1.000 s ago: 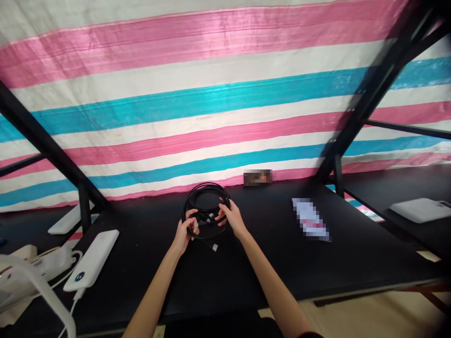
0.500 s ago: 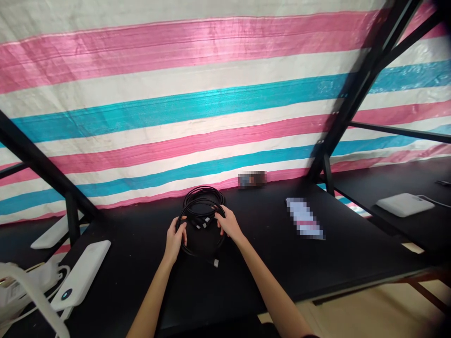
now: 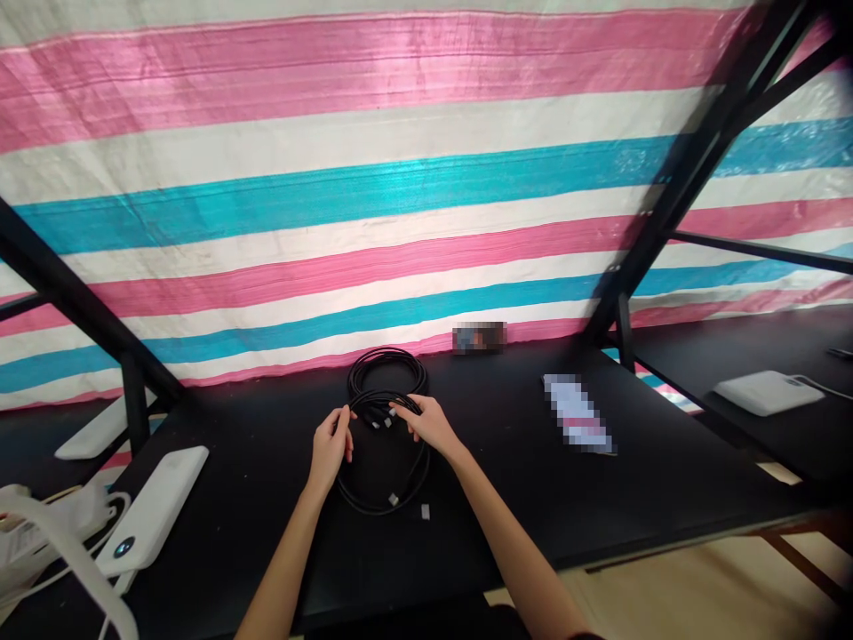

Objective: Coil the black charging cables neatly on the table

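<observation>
Between my two hands is a loosely coiled black cable (image 3: pixel 382 510). My left hand (image 3: pixel 330 442) pinches the coil's left side, fingers closed round it. On the opposite side my right hand (image 3: pixel 426 422) grips the upper right of the same loop. Two pale connector ends show at the lower part: one connector (image 3: pixel 394 500) inside the loop and another connector (image 3: pixel 425 512) just outside it. Behind the held loop, a second black coiled cable (image 3: pixel 386 355) lies on the black table, and its light connector ends (image 3: pixel 383 420) show through the held loop.
A white power bank (image 3: pixel 160 507) lies on the left, beside a white curved tube (image 3: pixel 80 560) and cables. To the right is a blurred-out flat item (image 3: pixel 578 415); another blurred item (image 3: pixel 480 338) sits at the back. Black frame bars (image 3: pixel 640 240) rise before a striped sheet (image 3: pixel 400 196).
The held loop has tipped down and spread lower towards me. A second connector now shows at its bottom. My right hand has shifted slightly inward and down.
</observation>
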Action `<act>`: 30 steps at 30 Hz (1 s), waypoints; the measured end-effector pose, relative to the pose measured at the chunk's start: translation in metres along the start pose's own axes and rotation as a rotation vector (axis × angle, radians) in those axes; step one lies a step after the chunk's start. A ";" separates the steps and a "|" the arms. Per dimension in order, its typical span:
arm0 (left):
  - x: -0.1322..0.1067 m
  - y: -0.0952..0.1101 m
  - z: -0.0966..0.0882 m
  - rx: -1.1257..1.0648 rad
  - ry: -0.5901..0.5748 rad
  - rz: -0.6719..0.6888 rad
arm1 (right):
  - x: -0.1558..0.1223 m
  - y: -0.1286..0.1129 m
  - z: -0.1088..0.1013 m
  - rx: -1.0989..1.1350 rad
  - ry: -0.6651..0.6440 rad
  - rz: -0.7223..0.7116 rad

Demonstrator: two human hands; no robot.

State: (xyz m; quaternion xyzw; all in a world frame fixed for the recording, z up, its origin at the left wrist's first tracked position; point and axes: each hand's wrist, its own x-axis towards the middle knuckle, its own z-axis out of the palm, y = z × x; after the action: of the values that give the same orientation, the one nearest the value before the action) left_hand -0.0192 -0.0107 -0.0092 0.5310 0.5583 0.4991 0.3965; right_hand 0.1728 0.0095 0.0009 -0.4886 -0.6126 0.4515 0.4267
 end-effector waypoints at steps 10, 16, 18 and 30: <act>-0.001 -0.001 -0.001 0.051 0.001 0.002 | -0.007 0.001 0.002 -0.406 0.156 -0.141; -0.003 0.007 -0.001 0.164 0.032 0.023 | -0.008 -0.004 -0.001 -0.511 0.191 -0.215; -0.003 0.006 -0.001 0.185 0.037 0.025 | -0.007 -0.003 -0.001 -0.520 0.197 -0.222; -0.002 0.000 -0.002 0.407 0.169 0.165 | -0.004 0.004 -0.001 -0.551 0.206 -0.173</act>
State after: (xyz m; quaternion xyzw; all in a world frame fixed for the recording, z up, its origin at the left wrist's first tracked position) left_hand -0.0207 -0.0134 -0.0090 0.6002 0.6334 0.4496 0.1910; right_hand 0.1750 0.0061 -0.0028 -0.5753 -0.7048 0.1786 0.3746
